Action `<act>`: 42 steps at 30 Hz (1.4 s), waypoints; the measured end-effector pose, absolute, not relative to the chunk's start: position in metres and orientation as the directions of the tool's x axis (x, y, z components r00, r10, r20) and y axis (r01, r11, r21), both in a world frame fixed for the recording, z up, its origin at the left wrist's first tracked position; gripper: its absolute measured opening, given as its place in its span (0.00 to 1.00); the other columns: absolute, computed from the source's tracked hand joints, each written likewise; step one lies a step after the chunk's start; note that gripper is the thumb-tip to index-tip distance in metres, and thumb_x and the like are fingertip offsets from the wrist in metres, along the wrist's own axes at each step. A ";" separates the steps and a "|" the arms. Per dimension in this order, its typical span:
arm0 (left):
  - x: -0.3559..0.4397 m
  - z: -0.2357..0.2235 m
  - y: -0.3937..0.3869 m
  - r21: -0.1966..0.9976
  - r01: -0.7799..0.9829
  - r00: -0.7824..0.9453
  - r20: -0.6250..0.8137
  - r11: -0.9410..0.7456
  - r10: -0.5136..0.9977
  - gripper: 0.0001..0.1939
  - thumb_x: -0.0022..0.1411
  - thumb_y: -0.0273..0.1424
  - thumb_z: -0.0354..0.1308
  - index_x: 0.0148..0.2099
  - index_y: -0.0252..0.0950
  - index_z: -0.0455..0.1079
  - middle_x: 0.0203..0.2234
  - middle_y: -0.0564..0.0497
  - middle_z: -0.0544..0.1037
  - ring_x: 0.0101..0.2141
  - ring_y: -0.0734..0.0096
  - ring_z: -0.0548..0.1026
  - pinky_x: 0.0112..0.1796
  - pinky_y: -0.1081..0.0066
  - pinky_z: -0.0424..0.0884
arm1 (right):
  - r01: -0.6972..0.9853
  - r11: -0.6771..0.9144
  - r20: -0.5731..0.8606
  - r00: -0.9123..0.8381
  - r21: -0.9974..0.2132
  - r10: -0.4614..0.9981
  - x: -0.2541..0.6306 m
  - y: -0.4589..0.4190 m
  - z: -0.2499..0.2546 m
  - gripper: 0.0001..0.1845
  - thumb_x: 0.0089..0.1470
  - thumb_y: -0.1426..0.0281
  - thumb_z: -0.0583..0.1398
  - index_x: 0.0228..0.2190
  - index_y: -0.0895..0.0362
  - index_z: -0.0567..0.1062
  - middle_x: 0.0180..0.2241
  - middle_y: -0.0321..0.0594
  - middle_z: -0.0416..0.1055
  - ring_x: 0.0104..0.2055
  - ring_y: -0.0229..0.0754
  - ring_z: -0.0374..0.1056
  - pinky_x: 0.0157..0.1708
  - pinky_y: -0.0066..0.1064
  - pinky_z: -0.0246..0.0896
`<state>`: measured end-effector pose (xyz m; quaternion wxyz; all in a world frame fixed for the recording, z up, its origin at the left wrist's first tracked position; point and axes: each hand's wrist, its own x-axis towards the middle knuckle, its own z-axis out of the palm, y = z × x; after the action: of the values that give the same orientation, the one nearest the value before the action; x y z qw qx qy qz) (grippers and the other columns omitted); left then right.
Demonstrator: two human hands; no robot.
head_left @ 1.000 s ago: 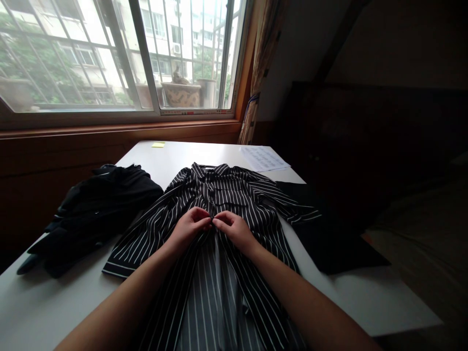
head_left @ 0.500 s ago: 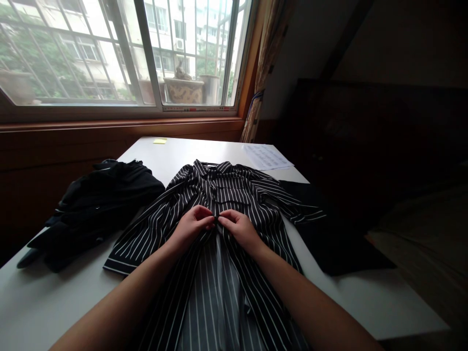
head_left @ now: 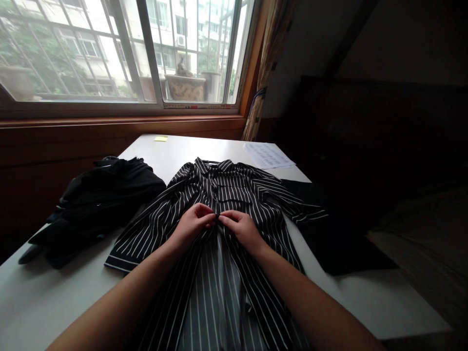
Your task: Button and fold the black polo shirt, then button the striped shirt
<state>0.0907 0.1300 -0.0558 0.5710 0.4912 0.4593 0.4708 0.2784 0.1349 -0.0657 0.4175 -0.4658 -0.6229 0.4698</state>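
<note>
A black shirt with white stripes (head_left: 234,195) lies spread on the white table, its collar away from me and both sleeves out to the sides. Below my hands its front panels part, showing the grey inner side of the back. My left hand (head_left: 195,223) pinches the front edge at mid-length. Close against it, my right hand (head_left: 239,228) pinches the same spot from the other side. The fingertips nearly meet, and whatever small part of the placket lies between them is hidden.
Dark clothes (head_left: 106,200) are heaped on the table's left side. Black cloth (head_left: 340,243) lies under the right sleeve and reaches the table's right edge. Printed paper (head_left: 268,155) and a yellow sticky note (head_left: 161,138) rest at the far end, below a window (head_left: 183,58).
The view has shifted slightly, so the whole scene sits a little higher and further right. Both hands keep their pinch at the same place on the shirt, with only tiny finger movement.
</note>
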 end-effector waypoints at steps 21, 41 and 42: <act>0.095 -0.056 0.130 0.994 -0.075 0.093 -0.067 0.074 0.993 0.17 0.49 0.36 0.71 0.36 0.33 0.69 0.26 0.52 0.76 0.26 0.73 0.74 0.29 0.72 0.70 | 0.062 0.029 0.018 -0.184 -0.998 0.983 0.274 0.131 -0.062 0.16 0.50 0.60 0.66 0.37 0.57 0.82 0.26 0.38 0.76 0.21 0.34 0.63 0.21 0.26 0.56; 0.093 -0.057 0.129 0.966 -0.220 0.057 -0.126 0.135 0.990 0.19 0.52 0.34 0.70 0.42 0.33 0.68 0.29 0.50 0.79 0.31 0.70 0.78 0.34 0.72 0.73 | 0.331 0.438 0.357 -0.280 -0.836 0.891 0.274 0.127 -0.062 0.16 0.60 0.66 0.58 0.47 0.53 0.79 0.44 0.42 0.79 0.47 0.45 0.74 0.50 0.38 0.67; 0.093 -0.058 0.130 0.963 -0.232 0.058 -0.128 0.138 0.990 0.19 0.52 0.35 0.70 0.42 0.33 0.68 0.29 0.50 0.79 0.31 0.70 0.78 0.35 0.71 0.74 | 0.354 0.455 0.365 -0.293 -0.817 0.884 0.274 0.127 -0.062 0.16 0.60 0.66 0.57 0.48 0.53 0.79 0.43 0.42 0.79 0.46 0.45 0.74 0.49 0.37 0.67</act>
<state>0.0931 0.1296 -0.0584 0.5987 0.4130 0.4591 0.5101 0.2737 0.1268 -0.0621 0.4232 -0.4179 -0.7406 0.3129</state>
